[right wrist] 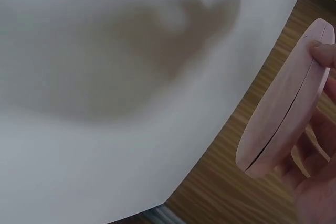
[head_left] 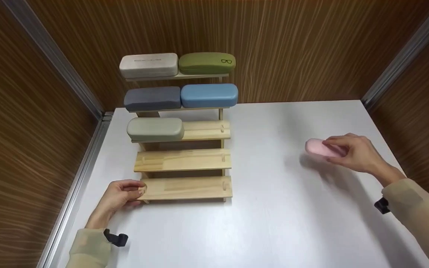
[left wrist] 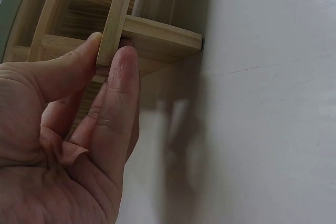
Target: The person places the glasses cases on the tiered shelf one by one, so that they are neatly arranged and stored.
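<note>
In the head view a tiered wooden rack point(head_left: 196, 188) stands left of centre. My left hand point(head_left: 119, 193) pinches the left end of its lowest shelf; in the left wrist view the thumb and fingers point(left wrist: 118, 87) grip the board's edge. Over the right part of the white table, my right hand point(head_left: 356, 152) holds a pink glasses case point(head_left: 322, 148). The right wrist view shows the closed pink case tilted, its seam facing the camera, thumb on one side and fingers behind. A pale grey-green glasses case point(head_left: 155, 129) sits on the left of the middle shelf.
Upper shelves carry a white case point(head_left: 149, 65), a green case point(head_left: 207, 62), a dark grey case point(head_left: 152, 98) and a blue case point(head_left: 209, 95). Wood-grain panels point(head_left: 292, 48) enclose the white table point(head_left: 266, 223) at the back and sides. A metal rail point(head_left: 76, 186) runs along the left.
</note>
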`<move>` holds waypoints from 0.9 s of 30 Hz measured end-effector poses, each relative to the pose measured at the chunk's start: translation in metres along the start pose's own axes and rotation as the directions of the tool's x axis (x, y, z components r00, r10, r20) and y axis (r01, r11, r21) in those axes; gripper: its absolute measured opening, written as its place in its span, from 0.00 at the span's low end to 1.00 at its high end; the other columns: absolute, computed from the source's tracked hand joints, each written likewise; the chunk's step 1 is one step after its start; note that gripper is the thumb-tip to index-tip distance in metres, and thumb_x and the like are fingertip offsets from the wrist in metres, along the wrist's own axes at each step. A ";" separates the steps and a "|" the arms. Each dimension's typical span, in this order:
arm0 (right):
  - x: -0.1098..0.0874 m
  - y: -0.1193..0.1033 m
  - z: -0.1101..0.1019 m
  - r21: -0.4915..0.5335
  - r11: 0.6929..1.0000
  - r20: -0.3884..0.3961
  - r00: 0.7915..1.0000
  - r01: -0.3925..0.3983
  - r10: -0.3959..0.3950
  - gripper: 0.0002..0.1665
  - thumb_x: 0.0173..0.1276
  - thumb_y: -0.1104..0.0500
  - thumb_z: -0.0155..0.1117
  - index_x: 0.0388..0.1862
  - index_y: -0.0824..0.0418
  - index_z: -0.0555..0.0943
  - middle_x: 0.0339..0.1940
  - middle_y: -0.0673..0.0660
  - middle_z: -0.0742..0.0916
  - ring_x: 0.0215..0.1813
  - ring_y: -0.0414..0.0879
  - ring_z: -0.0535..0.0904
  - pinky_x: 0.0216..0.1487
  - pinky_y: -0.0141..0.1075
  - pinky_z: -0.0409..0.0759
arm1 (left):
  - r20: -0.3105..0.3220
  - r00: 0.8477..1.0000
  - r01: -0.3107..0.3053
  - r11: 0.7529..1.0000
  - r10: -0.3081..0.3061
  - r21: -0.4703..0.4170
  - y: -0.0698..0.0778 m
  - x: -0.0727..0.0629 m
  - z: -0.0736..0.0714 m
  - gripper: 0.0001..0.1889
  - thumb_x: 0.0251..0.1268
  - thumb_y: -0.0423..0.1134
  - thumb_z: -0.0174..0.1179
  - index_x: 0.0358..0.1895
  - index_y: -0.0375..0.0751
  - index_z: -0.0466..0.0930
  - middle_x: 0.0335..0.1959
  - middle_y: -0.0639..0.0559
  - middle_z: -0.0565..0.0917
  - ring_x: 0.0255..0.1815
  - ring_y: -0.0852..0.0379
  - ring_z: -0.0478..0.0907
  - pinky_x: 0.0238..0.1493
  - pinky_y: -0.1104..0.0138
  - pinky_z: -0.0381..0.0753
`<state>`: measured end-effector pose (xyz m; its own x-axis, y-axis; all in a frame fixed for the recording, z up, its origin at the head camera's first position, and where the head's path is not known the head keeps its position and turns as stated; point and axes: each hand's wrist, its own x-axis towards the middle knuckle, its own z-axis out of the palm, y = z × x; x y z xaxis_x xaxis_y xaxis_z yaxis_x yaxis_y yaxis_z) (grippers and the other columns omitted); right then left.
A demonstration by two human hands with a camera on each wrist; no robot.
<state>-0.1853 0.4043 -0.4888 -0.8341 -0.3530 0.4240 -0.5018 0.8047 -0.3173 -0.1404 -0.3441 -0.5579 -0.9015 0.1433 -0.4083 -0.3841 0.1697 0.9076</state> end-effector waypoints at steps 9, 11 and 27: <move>0.024 -0.027 0.011 0.045 0.995 0.001 0.996 0.088 -0.088 0.29 0.46 0.66 0.93 0.50 0.59 0.96 0.46 0.58 0.98 0.41 0.51 0.88 0.39 0.21 0.72 | -0.005 1.000 0.006 1.000 -0.007 -0.009 0.000 0.000 0.001 0.11 0.74 0.26 0.72 0.55 0.37 0.93 0.43 0.62 0.95 0.42 0.68 0.91 0.45 0.68 0.99; 0.029 -0.033 0.013 0.052 0.994 0.009 0.995 0.098 -0.099 0.28 0.46 0.66 0.93 0.50 0.58 0.96 0.46 0.58 0.98 0.41 0.52 0.88 0.38 0.23 0.72 | -0.005 1.000 0.008 1.000 -0.008 -0.010 -0.001 0.000 0.002 0.12 0.74 0.26 0.72 0.56 0.36 0.93 0.43 0.61 0.95 0.42 0.68 0.91 0.45 0.68 0.99; 0.070 -0.089 0.033 0.169 0.970 0.011 0.984 0.172 -0.177 0.26 0.51 0.66 0.90 0.52 0.58 0.96 0.48 0.58 0.98 0.42 0.56 0.90 0.38 0.26 0.73 | -0.001 1.000 -0.007 1.000 0.007 0.013 -0.001 -0.001 0.001 0.14 0.74 0.27 0.72 0.58 0.31 0.91 0.44 0.62 0.94 0.41 0.67 0.90 0.43 0.68 0.98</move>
<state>-0.2062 0.2923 -0.4590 -0.7348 -0.4950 0.4638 -0.6695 0.6393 -0.3783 -0.1392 -0.3432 -0.5587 -0.9042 0.1434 -0.4022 -0.3755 0.1813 0.9089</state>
